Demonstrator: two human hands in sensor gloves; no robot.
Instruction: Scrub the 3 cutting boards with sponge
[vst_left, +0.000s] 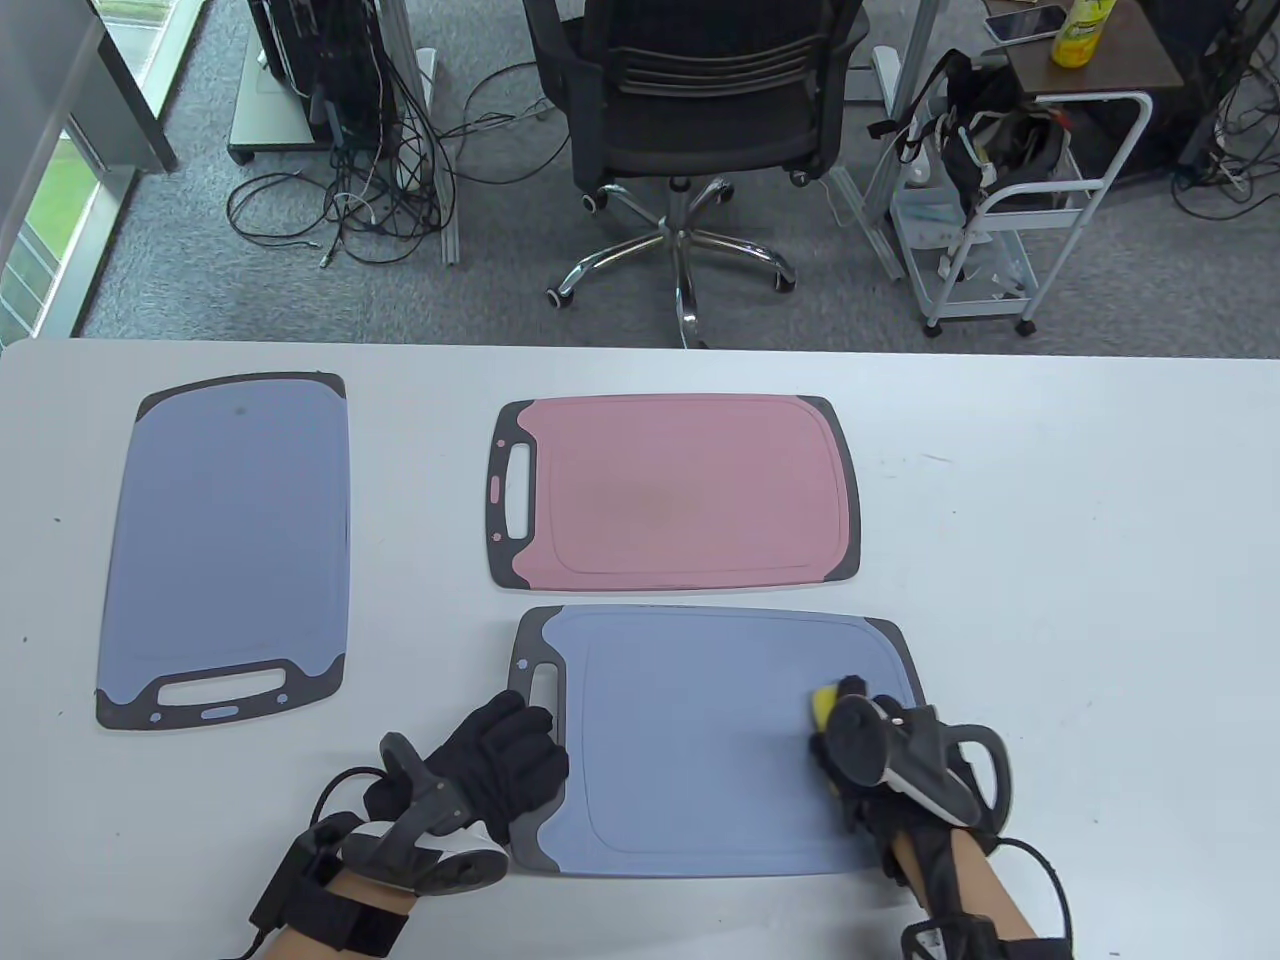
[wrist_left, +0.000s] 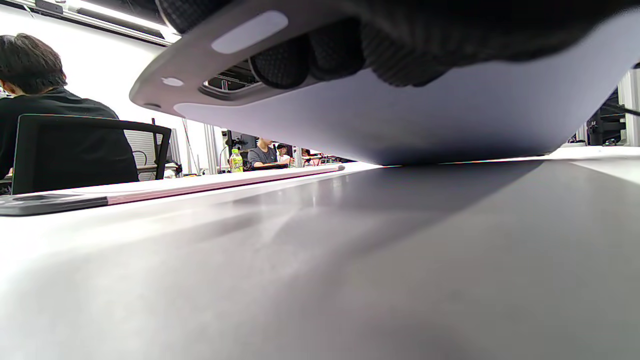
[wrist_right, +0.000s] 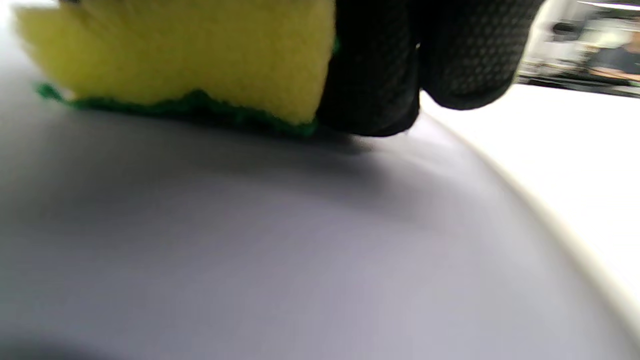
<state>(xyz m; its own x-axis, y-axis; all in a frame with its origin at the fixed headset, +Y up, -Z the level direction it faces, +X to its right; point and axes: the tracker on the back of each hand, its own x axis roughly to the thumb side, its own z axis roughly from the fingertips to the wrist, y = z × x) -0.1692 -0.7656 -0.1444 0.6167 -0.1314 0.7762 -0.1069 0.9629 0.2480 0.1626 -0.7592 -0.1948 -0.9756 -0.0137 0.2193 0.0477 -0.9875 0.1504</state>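
Three cutting boards lie on the white table (vst_left: 1080, 520). One blue board (vst_left: 230, 540) is at the left, a pink board (vst_left: 680, 490) sits in the middle, and a second blue board (vst_left: 720, 740) is nearest me. My left hand (vst_left: 500, 755) grips that near board at its handle end. In the left wrist view its fingers (wrist_left: 330, 52) curl under the board (wrist_left: 400, 120), and that end is raised off the table. My right hand (vst_left: 870, 740) holds a yellow sponge (vst_left: 824, 704) with its green side down. The sponge (wrist_right: 190, 55) presses on the board's right part (wrist_right: 250, 240), next to my fingers (wrist_right: 380, 65).
Beyond the table's far edge stand an office chair (vst_left: 690, 120), a white wire cart (vst_left: 1010, 200) and a yellow bottle (vst_left: 1082, 30). In the left wrist view the pink board (wrist_left: 200, 184) lies flat on the table, and a seated person (wrist_left: 40, 100) is behind it.
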